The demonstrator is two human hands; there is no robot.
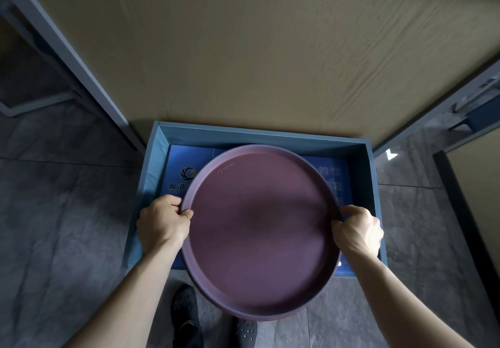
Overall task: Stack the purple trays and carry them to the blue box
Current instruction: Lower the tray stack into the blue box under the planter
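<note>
1. The left hand is closed on the left rim of the purple trays, thumb hooked over the lip and fingers curled beneath, at the middle left of the frame.
2. The right hand grips the opposite rim the same way, at the middle right; both bare forearms run down to the bottom corners.
3. The purple trays are round, with a raised rim, and fill the centre of the frame. A second edge shows under the lower rim, so more than one tray is stacked; how many cannot be told.
4. The trays sit over the blue box, covering most of its opening, their near edge overhanging the box's front wall. Whether they touch the box floor cannot be told.
5. Inside the box a blue printed sheet with a logo and white characters shows either side of the trays.
6. The box stands on a grey tiled floor, against a tan wood-grain panel that fills the upper frame.
7. Two dark perforated shoes show at the bottom centre, under the trays.
</note>
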